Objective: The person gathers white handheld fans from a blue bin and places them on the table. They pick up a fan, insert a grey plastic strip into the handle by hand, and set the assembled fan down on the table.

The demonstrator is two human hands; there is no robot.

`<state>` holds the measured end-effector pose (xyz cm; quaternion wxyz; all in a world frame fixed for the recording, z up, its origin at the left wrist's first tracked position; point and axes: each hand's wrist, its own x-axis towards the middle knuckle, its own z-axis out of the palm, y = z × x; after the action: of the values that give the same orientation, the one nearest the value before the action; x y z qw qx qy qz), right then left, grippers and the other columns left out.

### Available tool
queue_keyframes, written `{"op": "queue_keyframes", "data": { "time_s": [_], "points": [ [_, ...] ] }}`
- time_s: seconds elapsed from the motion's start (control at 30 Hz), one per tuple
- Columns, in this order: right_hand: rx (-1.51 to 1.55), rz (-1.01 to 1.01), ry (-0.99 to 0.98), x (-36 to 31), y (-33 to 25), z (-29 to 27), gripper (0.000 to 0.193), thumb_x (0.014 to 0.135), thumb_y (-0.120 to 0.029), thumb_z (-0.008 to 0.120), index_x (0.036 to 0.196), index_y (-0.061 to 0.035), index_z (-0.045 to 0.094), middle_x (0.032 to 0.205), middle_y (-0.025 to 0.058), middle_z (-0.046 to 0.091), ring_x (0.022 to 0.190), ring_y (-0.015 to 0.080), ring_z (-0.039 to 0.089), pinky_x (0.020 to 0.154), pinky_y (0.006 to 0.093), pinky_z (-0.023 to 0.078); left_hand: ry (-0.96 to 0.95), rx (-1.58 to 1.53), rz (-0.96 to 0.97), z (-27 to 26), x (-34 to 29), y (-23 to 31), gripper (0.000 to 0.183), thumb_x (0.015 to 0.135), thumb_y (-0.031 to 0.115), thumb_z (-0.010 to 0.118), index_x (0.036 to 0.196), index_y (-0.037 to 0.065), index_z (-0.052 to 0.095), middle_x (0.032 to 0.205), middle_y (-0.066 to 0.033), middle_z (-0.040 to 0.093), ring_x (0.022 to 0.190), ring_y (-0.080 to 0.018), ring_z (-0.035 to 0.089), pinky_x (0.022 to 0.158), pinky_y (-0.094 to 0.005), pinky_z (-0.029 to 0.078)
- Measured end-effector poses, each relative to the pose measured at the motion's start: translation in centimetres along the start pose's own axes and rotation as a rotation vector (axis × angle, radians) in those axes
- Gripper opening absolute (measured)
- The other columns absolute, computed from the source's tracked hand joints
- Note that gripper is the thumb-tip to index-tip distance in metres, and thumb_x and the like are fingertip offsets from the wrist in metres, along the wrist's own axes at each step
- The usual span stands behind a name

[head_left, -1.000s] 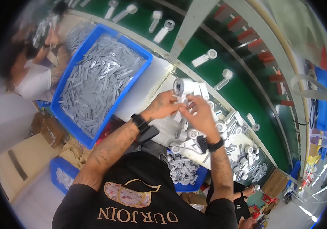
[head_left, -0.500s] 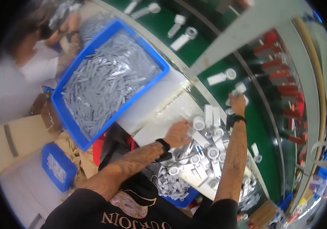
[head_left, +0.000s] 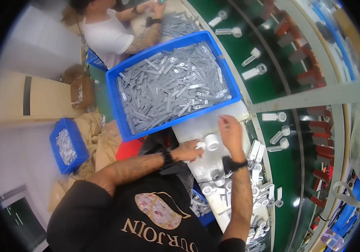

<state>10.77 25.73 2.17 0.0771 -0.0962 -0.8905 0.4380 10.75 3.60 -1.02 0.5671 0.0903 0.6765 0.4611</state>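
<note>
From the head camera, the person leans over a pale worktop (head_left: 205, 126) that runs alongside a green conveyor belt (head_left: 268, 96). The left hand (head_left: 188, 150) is closed around a small white plastic part (head_left: 210, 142), a short piece ending in a round ring; the ring end sticks out past the fingers toward the right hand. The right hand (head_left: 229, 131) hovers just beside that part with the fingers loosely curled and the thumb and forefinger pinched near the worktop edge; whether something tiny sits between them cannot be told at this size. Both wrists carry dark bands.

Just beyond the hands stands a large blue bin (head_left: 117, 90) heaped with grey flat strips (head_left: 171, 90), touching the worktop's far side. Nearer the person, under the right forearm, lies a pile of more white ring-ended parts (head_left: 230, 189), jumbled and overlapping. Similar white parts (head_left: 253, 71) ride singly on the belt, well apart from each other. A smaller blue bin (head_left: 75, 140) sits on the floor to the left beside cardboard boxes (head_left: 41, 98), and another person in a white shirt (head_left: 106, 35) works at the far end of the big bin.

The held part looks light, rigid moulded plastic, smooth enough to slip. It is probably best pinched across its straight stem, leaving the ring free. It seems sturdy rather than fragile.
</note>
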Motion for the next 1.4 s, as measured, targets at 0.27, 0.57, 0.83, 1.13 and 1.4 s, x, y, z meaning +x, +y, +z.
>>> {"op": "queue_keyframes", "data": {
  "time_s": [0.27,0.57,0.83,1.13,1.4],
  "points": [
    [-0.516,-0.284,-0.064,15.0,4.1,15.7,0.016,0.094,-0.012,0.063,0.105,-0.0031,0.071,0.098,0.0169,0.066,0.098,0.0378,0.065,0.083,0.0484,0.054,0.220,-0.758,0.080,-11.7,-11.0,-4.3,0.039,0.105,0.031,0.034,0.110,0.003,0.061,0.088,-0.0086,0.066,0.067,-0.0171,0.061,0.063,-0.0317,0.051],
    [-0.111,-0.088,-0.004,12.4,-5.0,12.4,0.012,0.093,-0.005,0.066,0.103,0.0004,0.069,0.094,0.0134,0.071,0.083,0.0269,0.069,0.075,0.0380,0.055,0.222,-0.949,0.450,-16.6,-14.6,-1.4,0.045,0.110,0.024,0.047,0.146,-0.002,0.042,0.127,-0.0202,0.064,0.107,-0.0298,0.070,0.095,-0.0424,0.057],
    [0.580,0.116,-0.194,-2.6,-19.6,7.0,0.042,0.100,-0.003,0.066,0.142,-0.0003,0.058,0.098,0.0010,0.065,0.083,0.0076,0.060,0.077,0.0245,0.052,0.102,-1.242,0.628,-13.2,-12.7,2.7,0.055,0.101,0.034,0.038,0.135,-0.005,0.055,0.101,-0.0117,0.066,0.080,-0.0229,0.067,0.075,-0.0365,0.057],
    [0.699,0.183,-0.160,-5.4,-19.0,4.4,0.040,0.101,-0.004,0.065,0.141,-0.0002,0.058,0.101,0.0033,0.066,0.088,0.0085,0.061,0.080,0.0248,0.052,0.273,-1.013,0.648,-9.0,-11.6,5.1,0.032,0.102,0.030,0.053,0.122,0.004,0.053,0.097,-0.0106,0.063,0.074,-0.0218,0.065,0.067,-0.0355,0.054],
    [0.419,-0.106,0.038,-6.6,-19.8,3.1,0.015,0.093,0.002,0.068,0.108,0.0012,0.063,0.113,0.0159,0.073,0.090,0.0231,0.070,0.080,0.0335,0.056,0.177,-1.094,0.734,-8.0,-11.8,5.8,0.033,0.102,0.015,0.061,0.133,0.002,0.057,0.120,-0.0072,0.060,0.112,-0.0198,0.059,0.101,-0.0376,0.046]
  ]
}}
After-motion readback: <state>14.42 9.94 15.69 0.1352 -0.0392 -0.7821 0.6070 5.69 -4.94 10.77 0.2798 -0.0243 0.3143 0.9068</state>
